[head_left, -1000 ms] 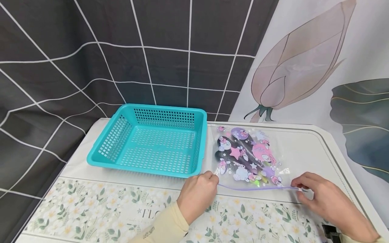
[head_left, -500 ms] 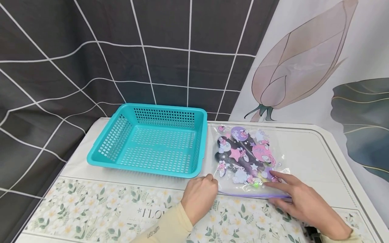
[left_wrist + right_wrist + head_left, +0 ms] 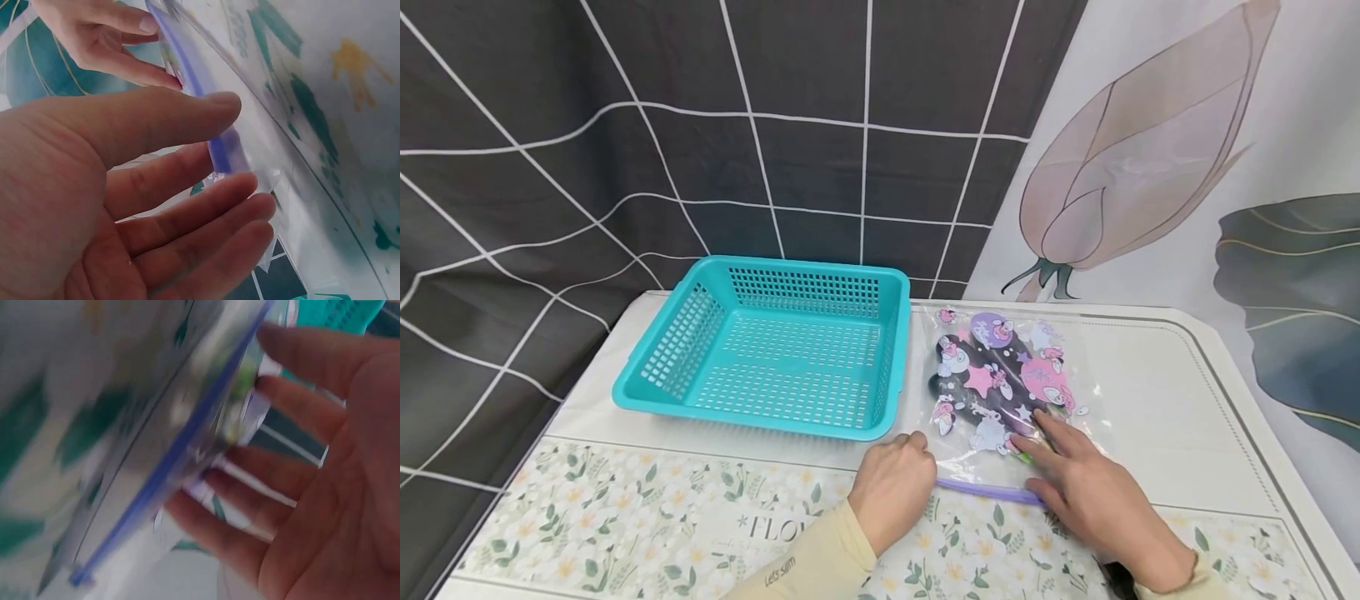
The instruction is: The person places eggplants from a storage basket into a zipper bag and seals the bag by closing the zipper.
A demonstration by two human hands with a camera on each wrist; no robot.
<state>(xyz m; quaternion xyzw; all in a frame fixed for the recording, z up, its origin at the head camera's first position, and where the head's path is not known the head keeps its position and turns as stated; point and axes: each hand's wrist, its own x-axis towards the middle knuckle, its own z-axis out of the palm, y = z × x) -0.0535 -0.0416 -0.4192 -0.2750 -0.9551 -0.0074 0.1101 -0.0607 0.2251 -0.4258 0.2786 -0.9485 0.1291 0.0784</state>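
Note:
A clear zip bag [image 3: 979, 379] printed with pink and purple cartoon figures lies flat on the table. Dark items and a bit of bright green show through its plastic; their kind is unclear. My left hand [image 3: 895, 483] pinches the bag's near left corner, thumb and forefinger at the purple zip strip [image 3: 215, 150]. My right hand [image 3: 1093, 496] spreads its fingers over the bag's near right part, covering the strip's right end in the head view. In the right wrist view those fingers touch the plastic beside the strip [image 3: 172, 453], whose slider [image 3: 80, 575] sits at one end.
A turquoise perforated basket [image 3: 898, 367] stands left of the bag, its near right corner close to my left hand. The table cover [image 3: 1157, 375] has a floral band [image 3: 647, 517] along the front. A dark gridded curtain [image 3: 820, 75] hangs behind.
My right hand has let go of the zip's right end and moved left onto the bag, fingers spreading over it. The zip edge has come nearer the front. My left hand stays at its corner.

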